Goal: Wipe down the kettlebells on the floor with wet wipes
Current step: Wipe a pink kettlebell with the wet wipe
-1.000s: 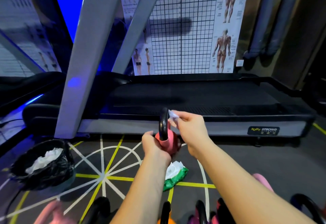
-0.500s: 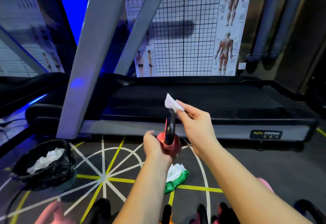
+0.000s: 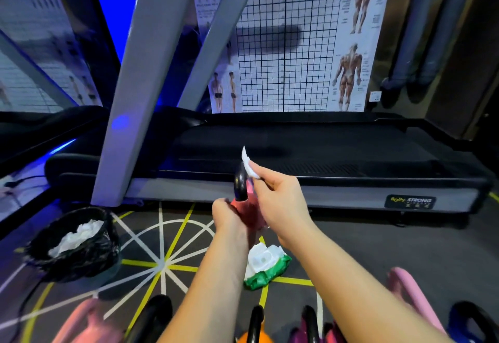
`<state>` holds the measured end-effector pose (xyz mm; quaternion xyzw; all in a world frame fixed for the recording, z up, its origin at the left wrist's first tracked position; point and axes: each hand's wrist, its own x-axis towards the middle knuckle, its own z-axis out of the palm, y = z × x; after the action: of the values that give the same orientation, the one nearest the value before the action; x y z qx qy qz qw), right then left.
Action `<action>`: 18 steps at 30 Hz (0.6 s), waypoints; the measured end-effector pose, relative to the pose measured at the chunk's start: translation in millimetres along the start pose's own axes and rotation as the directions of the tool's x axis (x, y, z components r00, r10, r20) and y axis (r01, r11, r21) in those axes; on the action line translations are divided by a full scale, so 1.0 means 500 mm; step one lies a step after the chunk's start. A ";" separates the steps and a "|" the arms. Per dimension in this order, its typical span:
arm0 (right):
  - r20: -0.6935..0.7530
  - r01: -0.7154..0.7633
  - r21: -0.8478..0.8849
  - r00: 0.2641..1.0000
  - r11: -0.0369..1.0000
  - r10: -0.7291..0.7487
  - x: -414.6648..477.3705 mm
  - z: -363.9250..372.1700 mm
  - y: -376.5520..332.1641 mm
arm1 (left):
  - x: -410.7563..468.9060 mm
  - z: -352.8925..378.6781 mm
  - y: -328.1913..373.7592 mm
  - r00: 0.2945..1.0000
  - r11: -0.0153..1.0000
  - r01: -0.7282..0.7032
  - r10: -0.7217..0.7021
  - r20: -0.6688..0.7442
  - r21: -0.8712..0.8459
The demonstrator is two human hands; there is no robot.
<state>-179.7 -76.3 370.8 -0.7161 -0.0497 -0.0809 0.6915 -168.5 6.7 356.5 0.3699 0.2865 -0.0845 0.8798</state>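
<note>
The kettlebell [image 3: 251, 211] is held up off the floor [image 3: 378, 248], in front of the treadmill [image 3: 297, 153], with its black handle [image 3: 239, 183] pointing up and away. The left hand [image 3: 226, 216] grips the red body from the left side. The right hand [image 3: 278, 199] pinches a folded wipe [image 3: 249, 166] between thumb and fingertips at the top of the handle; whether the wipe actually touches the handle cannot be told from this view.

Step in hand, as judged: wiping the handle.

1. Keep the left grip firm on the body so the weight does not turn or slip.
2. Wrap the wipe round the handle rather than dabbing with its corner.
3. Draw it along the full arc, both legs and the inner side.
4. Rotate the body to reach covered areas.

The pack [image 3: 266, 267] lies on the floor below the hands, flap open. A bin [image 3: 73, 245] with used wipes stands to the left. More kettlebells [image 3: 253, 326] wait along the near edge.
</note>
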 end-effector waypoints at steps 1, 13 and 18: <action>-0.007 -0.003 -0.032 1.000 0.999 0.003 0.003 0.005 0.005 | -0.004 0.000 -0.001 1.000 1.000 0.005 -0.005 0.005 -0.022; 0.026 0.054 -0.065 0.998 0.996 -0.053 -0.011 0.010 -0.026 | -0.019 -0.007 0.011 0.999 0.997 -0.019 0.021 -0.034 0.077; -0.050 0.040 -0.087 0.998 0.995 -0.044 -0.001 -0.011 -0.029 | -0.019 0.000 0.001 0.997 0.996 0.025 -0.019 -0.073 0.080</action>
<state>-183.0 -81.4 385.0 -0.7417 -0.0432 -0.1161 0.6591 -176.2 6.6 362.4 0.4047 0.3186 -0.0924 0.8522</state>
